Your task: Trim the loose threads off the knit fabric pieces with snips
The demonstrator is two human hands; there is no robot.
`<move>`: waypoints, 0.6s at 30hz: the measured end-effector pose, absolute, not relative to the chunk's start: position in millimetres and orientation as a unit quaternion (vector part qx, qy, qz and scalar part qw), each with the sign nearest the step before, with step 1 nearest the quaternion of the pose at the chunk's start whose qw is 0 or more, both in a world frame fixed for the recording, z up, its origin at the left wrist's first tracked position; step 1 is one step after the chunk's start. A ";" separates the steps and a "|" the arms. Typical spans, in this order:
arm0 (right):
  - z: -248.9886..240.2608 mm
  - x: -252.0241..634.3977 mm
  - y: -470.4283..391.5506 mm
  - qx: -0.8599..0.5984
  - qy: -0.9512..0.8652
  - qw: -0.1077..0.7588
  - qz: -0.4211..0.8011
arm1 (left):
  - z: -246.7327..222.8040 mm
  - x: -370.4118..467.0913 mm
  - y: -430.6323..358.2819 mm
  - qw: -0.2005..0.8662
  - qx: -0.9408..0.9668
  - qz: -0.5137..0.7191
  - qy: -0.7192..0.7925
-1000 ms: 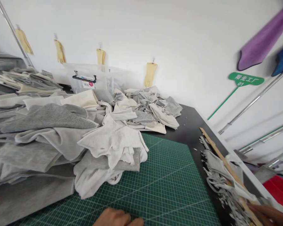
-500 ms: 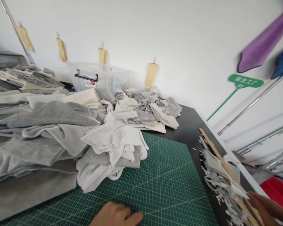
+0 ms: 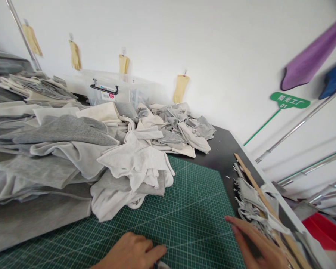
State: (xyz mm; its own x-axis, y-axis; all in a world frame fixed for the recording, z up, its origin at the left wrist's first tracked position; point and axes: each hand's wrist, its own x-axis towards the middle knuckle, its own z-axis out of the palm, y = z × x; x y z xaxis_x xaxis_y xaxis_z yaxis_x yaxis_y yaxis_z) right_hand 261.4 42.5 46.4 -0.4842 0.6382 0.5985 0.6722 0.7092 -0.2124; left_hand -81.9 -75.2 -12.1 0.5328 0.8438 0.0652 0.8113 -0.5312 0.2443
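Low at the bottom edge, my left hand (image 3: 133, 252) rests over the green cutting mat (image 3: 196, 198), its fingers curled. A sliver of something light grey with a dark edge shows under its fingertips, mostly cut off by the frame. To the right, my right hand (image 3: 261, 243) hovers above the mat's right edge, fingers stretched out and holding nothing. Beyond my left hand lies a heap of grey and white cloth pieces (image 3: 70, 130), with a crumpled white piece (image 3: 137, 160) on its near right side.
Cloth scraps (image 3: 249, 192) and a wooden strip (image 3: 252, 172) lie along the right table edge. Behind the heap stands a clear plastic bin (image 3: 86, 87). A second pile of scraps (image 3: 179, 127) sits by the wall, below yellow gloves (image 3: 180, 88). A red object (image 3: 322, 231) is at the lower right.
My right hand has come left from the scraps by the wooden strip to above the mat, its fingers now free. My left hand has shifted slightly left and up in view.
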 end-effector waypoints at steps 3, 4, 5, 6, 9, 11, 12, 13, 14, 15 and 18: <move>30.1 226.9 40.0 -0.344 -0.878 0.331 0.027 | -12.5 -81.4 -74.1 0.089 0.871 0.091 0.475; 22.7 218.9 39.9 -0.339 -0.879 0.334 0.045 | -13.1 -81.6 -73.8 0.086 0.872 0.094 0.472; 14.8 212.8 40.1 -0.335 -0.878 0.336 0.059 | -14.0 -81.8 -73.6 0.082 0.873 0.098 0.471; 7.0 208.4 40.5 -0.331 -0.879 0.336 0.068 | -15.1 -82.2 -73.7 0.077 0.873 0.103 0.470; -11.3 203.9 41.6 -0.313 -0.888 0.329 0.072 | -18.4 -83.5 -74.7 0.063 0.873 0.124 0.467; -16.7 204.7 41.2 -0.314 -0.891 0.318 0.077 | -19.9 -84.0 -75.5 0.053 0.873 0.139 0.464; -17.5 205.2 40.6 -0.322 -0.889 0.314 0.084 | -20.3 -84.1 -75.7 0.049 0.873 0.145 0.463; -17.3 205.7 39.7 -0.330 -0.887 0.311 0.093 | -20.4 -84.1 -75.8 0.046 0.873 0.149 0.461; -16.6 205.9 38.7 -0.337 -0.884 0.307 0.102 | -20.5 -84.0 -75.6 0.046 0.873 0.152 0.460; -15.6 205.8 37.7 -0.343 -0.882 0.304 0.112 | -20.5 -84.0 -75.4 0.046 0.875 0.152 0.458; -12.9 204.9 35.0 -0.354 -0.877 0.298 0.132 | -21.9 -84.5 -74.4 0.056 0.882 0.140 0.446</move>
State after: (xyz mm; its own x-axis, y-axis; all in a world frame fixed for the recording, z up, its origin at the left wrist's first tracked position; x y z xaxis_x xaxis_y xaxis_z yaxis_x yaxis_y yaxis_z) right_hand 204.9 35.0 -12.9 -0.5720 0.6988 0.4295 0.5413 0.7150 -0.4424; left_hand -84.5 -74.4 -21.9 0.5632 0.8026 0.1964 0.7713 -0.5959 0.2234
